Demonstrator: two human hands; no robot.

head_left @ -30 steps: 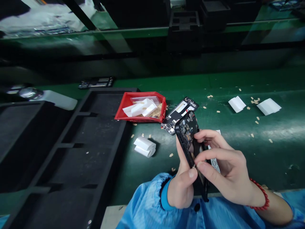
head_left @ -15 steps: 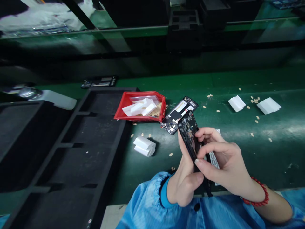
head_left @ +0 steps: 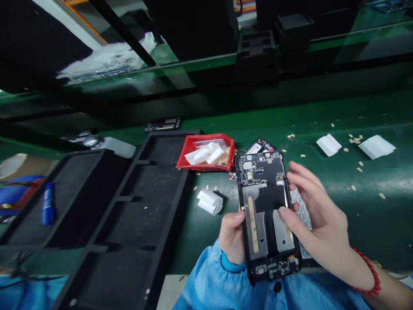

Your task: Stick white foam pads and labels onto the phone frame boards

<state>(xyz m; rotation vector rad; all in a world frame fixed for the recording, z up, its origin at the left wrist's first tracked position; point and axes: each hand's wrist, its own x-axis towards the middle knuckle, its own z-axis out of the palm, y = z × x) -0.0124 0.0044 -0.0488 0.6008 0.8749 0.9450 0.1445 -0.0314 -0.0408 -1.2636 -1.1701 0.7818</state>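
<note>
An opened phone (head_left: 270, 200), its circuit board, black film and inner metal frame exposed, is held nearly upright in front of me. My left hand (head_left: 232, 236) grips its left edge, thumb at the side and the other fingers hidden behind. On the opposite side, my right hand (head_left: 318, 224) has its thumb on the inner face and its fingers curled by the right edge. Behind the phone, a second opened phone (head_left: 262, 145) lies on the bench, partly covered. A sheet printed with grey shapes (head_left: 301, 209) shows between phone and right hand.
A red bin (head_left: 182, 160) holds white papers and tan bits. Left of it runs a black compartment tray (head_left: 135, 221). Folded white papers (head_left: 377, 147) and tan scraps lie on the green bench (head_left: 364, 224). A blue marker (head_left: 48, 204) rests further left.
The phone has turned from a steep edge-on tilt to face me and moved lower. My right fingers have shifted from its inside to its right edge. The view has swung left.
</note>
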